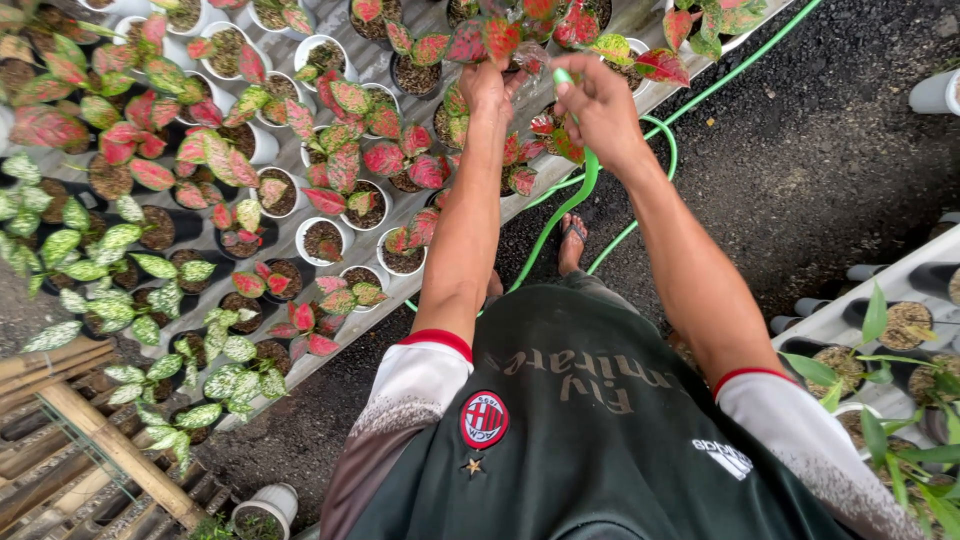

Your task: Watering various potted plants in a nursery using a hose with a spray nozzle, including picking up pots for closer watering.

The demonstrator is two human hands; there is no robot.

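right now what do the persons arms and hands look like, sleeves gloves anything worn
Both hands, left hand and right hand, are bare: no gloves, and no rings, watch or bands that show. The forearms are uncovered up to short white sleeves, each edged with a red cuff and speckled grey further up. The sleeves belong to a dark green jersey with a round red badge on the chest.

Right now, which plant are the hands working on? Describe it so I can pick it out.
Follow the green hose up from the dark ground to the bench of potted plants. The right hand holds the hose end; the left hand touches the red-leaved plant at the top edge, the only one between both hands.
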